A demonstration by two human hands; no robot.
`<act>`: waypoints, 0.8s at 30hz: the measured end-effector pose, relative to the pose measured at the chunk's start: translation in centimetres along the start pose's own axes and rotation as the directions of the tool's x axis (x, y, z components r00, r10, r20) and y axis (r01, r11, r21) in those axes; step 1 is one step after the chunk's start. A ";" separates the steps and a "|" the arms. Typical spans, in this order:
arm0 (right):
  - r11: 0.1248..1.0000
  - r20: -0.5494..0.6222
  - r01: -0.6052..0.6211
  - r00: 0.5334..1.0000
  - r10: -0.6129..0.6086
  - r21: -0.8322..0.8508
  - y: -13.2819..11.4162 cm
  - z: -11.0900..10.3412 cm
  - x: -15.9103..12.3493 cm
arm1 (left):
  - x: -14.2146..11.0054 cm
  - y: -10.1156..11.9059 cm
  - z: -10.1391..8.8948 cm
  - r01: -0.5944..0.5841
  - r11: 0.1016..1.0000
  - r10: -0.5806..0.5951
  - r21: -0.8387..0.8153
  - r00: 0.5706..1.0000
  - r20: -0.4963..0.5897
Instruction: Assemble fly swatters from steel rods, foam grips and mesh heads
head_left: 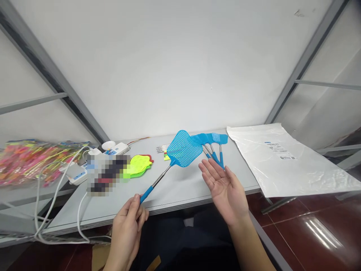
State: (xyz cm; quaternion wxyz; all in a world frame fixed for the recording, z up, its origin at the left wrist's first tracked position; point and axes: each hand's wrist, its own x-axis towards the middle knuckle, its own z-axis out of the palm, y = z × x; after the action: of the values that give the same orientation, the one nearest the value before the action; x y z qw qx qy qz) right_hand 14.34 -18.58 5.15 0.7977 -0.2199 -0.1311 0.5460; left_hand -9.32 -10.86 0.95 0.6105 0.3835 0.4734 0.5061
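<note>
1. Our left hand [128,218] grasps the blue fly swatter [184,148] by its handle [147,194]; our right hand [227,190] is released, palm turned up, holding nothing.
2. We have the swatter raised over the surface [169,188], its long axis slanting from the handle at lower left to the perforated head at upper right, so the head points away from us and rightward.
3. Head, metal shaft and handle are joined, so we judge this piece whole.
4. Beyond our right fingertips, a fan of blue swatters [220,138] lies with heads toward the wall [183,75], apparently complete too.
5. Farther left, we see stacked yellow, green and red swatter heads [138,165], and metal rods [162,148] near the wall; these seem left to handle.
</note>
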 end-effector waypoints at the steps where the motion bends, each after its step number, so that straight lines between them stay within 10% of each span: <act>1: 1.000 -0.004 -0.007 1.000 0.007 -0.006 0.2 -0.1 0.1 | 0.0 -0.1 0.0 0.009 1.000 -0.009 -0.001 1.000 0.000; 24: 0.834 -0.093 0.221 0.947 -0.307 -0.506 3.1 -1.1 2.0 | -2.7 -2.0 2.5 0.077 0.962 -0.170 0.263 0.921 0.349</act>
State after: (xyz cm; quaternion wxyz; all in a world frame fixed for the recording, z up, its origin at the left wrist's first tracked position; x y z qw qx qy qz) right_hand 13.03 -15.98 2.61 0.7919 -0.4398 -0.2253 0.3586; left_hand -6.48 -13.83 0.17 0.6674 0.5131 0.4324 0.3231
